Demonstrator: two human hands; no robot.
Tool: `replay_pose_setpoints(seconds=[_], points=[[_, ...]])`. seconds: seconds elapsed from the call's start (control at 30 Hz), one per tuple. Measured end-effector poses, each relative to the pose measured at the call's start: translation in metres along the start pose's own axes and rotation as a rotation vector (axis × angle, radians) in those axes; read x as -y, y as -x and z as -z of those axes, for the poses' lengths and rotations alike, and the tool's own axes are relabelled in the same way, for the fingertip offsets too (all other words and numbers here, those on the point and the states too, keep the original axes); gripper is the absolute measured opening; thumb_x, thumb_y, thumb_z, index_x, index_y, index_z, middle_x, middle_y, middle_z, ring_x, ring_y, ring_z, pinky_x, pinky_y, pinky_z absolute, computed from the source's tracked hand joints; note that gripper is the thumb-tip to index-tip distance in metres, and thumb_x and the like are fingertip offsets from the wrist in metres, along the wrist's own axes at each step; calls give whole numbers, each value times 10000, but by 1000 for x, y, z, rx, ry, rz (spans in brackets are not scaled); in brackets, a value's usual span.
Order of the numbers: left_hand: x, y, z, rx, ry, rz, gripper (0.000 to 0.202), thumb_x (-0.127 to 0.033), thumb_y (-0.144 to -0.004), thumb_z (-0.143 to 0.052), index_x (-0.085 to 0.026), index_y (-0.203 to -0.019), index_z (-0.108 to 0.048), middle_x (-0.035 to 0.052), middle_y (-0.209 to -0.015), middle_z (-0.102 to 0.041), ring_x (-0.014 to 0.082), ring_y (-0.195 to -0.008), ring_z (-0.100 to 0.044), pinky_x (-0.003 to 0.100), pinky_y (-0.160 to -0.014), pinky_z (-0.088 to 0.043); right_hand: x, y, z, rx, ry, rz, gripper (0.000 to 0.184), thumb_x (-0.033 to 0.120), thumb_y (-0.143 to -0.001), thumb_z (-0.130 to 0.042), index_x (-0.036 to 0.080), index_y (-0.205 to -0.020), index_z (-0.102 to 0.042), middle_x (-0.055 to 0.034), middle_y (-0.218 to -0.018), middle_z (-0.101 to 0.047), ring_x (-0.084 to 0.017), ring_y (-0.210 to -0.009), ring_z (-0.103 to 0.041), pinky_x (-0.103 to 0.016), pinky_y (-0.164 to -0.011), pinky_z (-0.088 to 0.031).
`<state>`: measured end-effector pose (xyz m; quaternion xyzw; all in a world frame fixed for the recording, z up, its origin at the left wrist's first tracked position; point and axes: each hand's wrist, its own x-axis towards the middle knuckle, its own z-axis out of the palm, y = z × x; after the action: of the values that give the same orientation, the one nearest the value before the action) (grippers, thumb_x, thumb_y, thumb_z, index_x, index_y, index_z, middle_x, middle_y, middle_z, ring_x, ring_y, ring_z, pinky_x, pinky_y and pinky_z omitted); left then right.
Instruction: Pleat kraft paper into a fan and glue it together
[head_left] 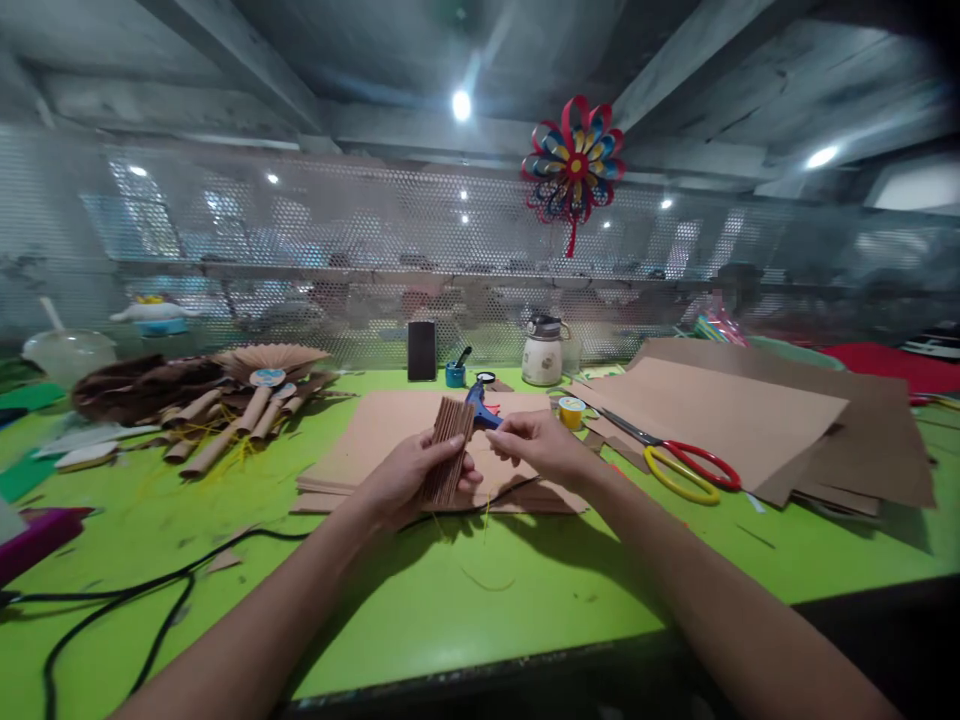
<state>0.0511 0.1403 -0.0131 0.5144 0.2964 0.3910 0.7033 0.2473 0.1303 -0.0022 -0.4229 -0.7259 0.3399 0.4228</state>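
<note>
My left hand [411,475] is closed around a bundle of pleated brown paper [448,450], its narrow folds pressed together and standing upright. To the right of it, my right hand [540,442] is closed in a pinch, apart from the paper; what its fingertips hold, if anything, is too small to make out. A blue glue gun [481,410] lies just behind the two hands. Beneath them is a stack of brown paper sheets [345,450]. A thin yellow thread [488,510] shows below the hands.
Scissors [686,470] with red and yellow handles lie at right by large brown sheets [735,410]. Paper fans [247,405] with rolled handles are heaped at left. A black cable [247,535] crosses the green table [480,640]. Behind stand a phone [421,350] and a bottle [543,355].
</note>
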Motion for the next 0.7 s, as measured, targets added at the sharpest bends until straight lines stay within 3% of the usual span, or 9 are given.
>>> replay_pose_setpoints(seconds=[0.1,0.27,0.37,0.5,0.63,0.7], points=[[6,0,-3,70,-42,36,186,-255,-791,-638,-131,-912,-570,76,-752,-665,176,-660,-666,299,-634,-551,-7,0,-14,-7,-41,-34,357,485,-773,-605,135,-702,-607,-5,-622,-547,-106,-571,-486,-222,-502,-370],[5,0,-6,86,-87,78,181,-272,-795,-630,-109,-870,-606,108,-779,-682,172,-649,-661,260,-597,-543,-14,-3,-22,31,-261,-178,400,522,-711,-659,129,-731,-584,13,-608,-531,-85,-529,-480,-204,-474,-385],[2,2,-6,91,-31,84,187,-275,-798,-624,-111,-884,-605,104,-785,-676,169,-666,-659,257,-615,-541,-8,-3,-15,-14,-354,-146,390,511,-703,-673,134,-718,-576,13,-598,-530,-84,-532,-500,-198,-472,-395],[1,4,-4,133,12,84,180,-275,-802,-620,-118,-886,-590,75,-751,-651,145,-636,-639,240,-594,-518,-1,-1,-6,-1,-497,-117,353,430,-690,-716,129,-844,-615,-12,-692,-582,-85,-567,-528,-211,-505,-419],[1,4,-4,167,-20,88,190,-275,-816,-604,-123,-929,-585,62,-743,-636,146,-646,-627,246,-595,-492,-3,-1,-4,6,-475,-84,285,376,-694,-713,115,-763,-621,-5,-630,-571,-75,-501,-489,-233,-496,-412],[1,4,-4,171,-14,95,185,-282,-823,-595,-126,-920,-584,57,-727,-629,145,-642,-619,247,-592,-480,-3,-1,-3,-10,-423,-42,255,340,-735,-671,117,-851,-631,-16,-662,-581,-87,-523,-503,-245,-510,-425]])
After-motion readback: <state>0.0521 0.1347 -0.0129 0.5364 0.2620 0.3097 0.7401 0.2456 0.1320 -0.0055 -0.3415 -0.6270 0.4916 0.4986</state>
